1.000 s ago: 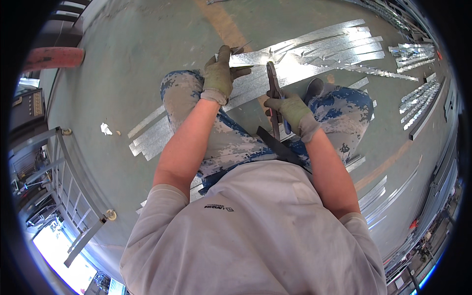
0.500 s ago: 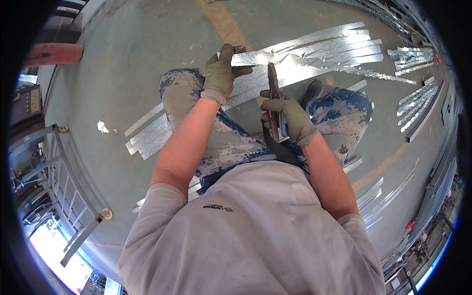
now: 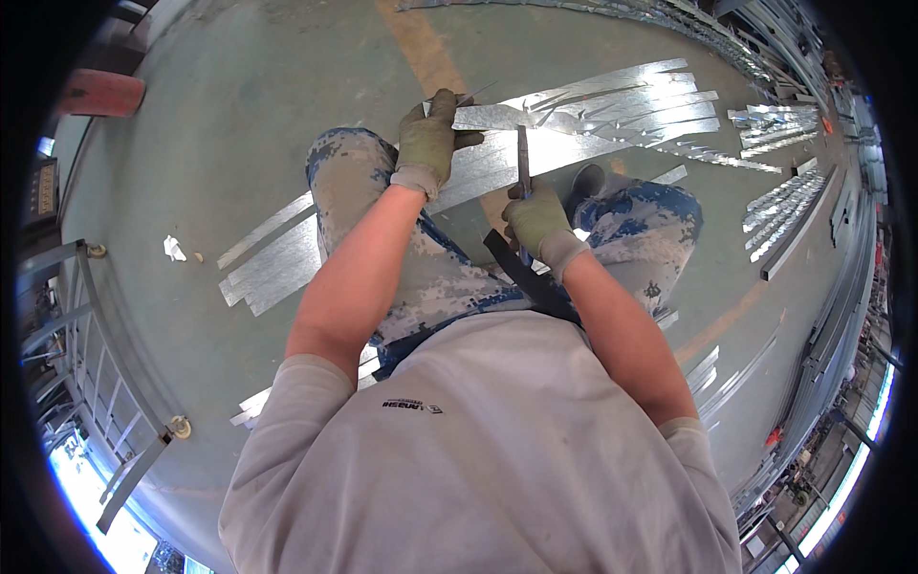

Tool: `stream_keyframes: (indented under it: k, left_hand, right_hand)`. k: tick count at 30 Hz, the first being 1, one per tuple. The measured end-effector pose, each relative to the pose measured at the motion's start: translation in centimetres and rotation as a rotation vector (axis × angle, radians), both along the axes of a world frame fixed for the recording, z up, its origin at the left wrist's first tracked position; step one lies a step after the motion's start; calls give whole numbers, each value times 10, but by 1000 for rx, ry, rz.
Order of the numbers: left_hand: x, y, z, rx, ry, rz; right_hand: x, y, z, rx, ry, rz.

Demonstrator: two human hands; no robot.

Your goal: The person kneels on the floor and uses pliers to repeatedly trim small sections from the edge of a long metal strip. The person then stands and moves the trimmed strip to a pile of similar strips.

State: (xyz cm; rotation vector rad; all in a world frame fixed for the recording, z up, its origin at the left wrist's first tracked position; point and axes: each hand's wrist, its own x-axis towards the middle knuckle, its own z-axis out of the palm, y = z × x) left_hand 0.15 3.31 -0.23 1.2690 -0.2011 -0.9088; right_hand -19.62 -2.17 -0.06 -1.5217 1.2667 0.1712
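My left hand [image 3: 427, 141], in an olive work glove, is closed at the near-left end of a shiny metal strip [image 3: 488, 118]. Its fingers reach around that end. In my gloved right hand [image 3: 538, 220] is a pair of tin snips [image 3: 523, 153], with dark jaws pointing away from me and up to the strip's near edge. Part of a blue handle shows below the glove. Whether the jaws bite the metal I cannot tell. Under and beyond the strip, more silvery sheet strips [image 3: 660, 115] lie fanned out on the floor, some with jagged edges.
My knees in camouflage trousers [image 3: 349, 182] flank the work. Several metal strips [image 3: 277, 268] lie by my left knee, with bundles of cut strips [image 3: 779, 215] to the right. A wheeled metal frame [image 3: 120, 354] stands at left, and a red cylinder [image 3: 103, 93] lies at far left.
The snips have turned and look narrower, their handles closer together in my right hand. My left hand keeps its hold on the strip. The whole view has shifted slightly.
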Motion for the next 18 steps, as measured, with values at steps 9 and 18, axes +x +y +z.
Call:
stream_keyframes:
  k: [9, 18]
  left_hand:
    - [-3, -5, 0, 69, 57, -56]
    - [-1, -5, 1, 17, 0, -91]
  right_hand:
    - [3, -17, 35, -487, 487, 451]
    - [-6, -9, 39, -565, 384, 520]
